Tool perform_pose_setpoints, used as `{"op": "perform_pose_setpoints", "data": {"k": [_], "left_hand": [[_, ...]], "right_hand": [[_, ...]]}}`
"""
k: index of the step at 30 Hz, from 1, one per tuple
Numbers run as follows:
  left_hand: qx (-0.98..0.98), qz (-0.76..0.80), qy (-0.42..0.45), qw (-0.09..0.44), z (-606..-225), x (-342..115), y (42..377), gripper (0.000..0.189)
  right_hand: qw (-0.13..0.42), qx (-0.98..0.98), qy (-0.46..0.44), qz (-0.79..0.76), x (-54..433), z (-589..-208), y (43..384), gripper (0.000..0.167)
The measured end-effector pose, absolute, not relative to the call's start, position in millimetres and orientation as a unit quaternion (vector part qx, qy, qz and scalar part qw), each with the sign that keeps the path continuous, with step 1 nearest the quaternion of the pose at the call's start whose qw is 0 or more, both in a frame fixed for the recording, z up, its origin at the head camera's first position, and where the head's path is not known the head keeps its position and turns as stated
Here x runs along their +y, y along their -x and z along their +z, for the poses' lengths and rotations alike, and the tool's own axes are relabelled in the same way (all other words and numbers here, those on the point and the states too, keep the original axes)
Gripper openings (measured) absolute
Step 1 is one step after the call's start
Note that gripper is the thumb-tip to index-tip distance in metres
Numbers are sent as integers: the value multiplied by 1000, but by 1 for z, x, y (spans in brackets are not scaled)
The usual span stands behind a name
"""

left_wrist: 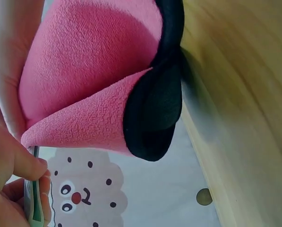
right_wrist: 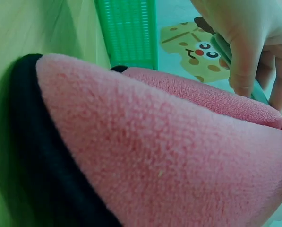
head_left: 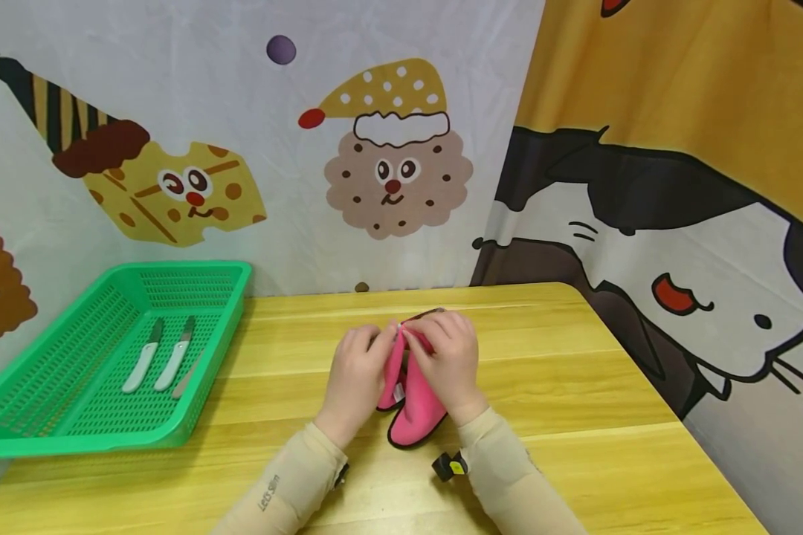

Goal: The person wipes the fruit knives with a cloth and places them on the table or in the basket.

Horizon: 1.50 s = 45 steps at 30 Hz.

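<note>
A pink cloth with black edging hangs folded over the table in the head view, its lower edge near the wood. My left hand pinches a slim grey-and-green object, which enters the top of the fold; its kind cannot be told. My right hand grips the top of the cloth close against the left fingertips. Large in the right wrist view, the cloth hides most of the right hand. What lies inside the fold is hidden.
A green plastic basket stands on the left of the wooden table. Inside lie two white-handled knives and a tan item partly behind the wall. A cartoon-printed curtain hangs behind the table.
</note>
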<state>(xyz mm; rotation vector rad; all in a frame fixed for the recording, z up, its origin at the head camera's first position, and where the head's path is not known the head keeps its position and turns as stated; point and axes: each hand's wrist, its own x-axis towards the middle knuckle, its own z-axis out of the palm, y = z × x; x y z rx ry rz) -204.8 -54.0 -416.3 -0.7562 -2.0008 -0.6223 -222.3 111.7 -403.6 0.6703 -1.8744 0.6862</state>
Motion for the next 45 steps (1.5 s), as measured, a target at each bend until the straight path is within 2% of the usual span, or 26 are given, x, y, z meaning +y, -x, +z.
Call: {"op": "perform_pose_setpoints", "data": {"k": [12,19,26,45], "left_hand": [[-818,-252,310,413,-414,-54,202,37],[-822,-250,310,407,-414,-56,201,55],[-819,-252,309,414,-415,-57,202,60],[-821,-273,284,414,-412,-62,206,48]], "right_hand": [[486,-798,-210,287,127,-404,228,10],[489,-803,-188,286,139,-400,232,10],[497,-799,-179,287,148,-398,235,8],[524,-780,-170,297,161,-390,236,8]]}}
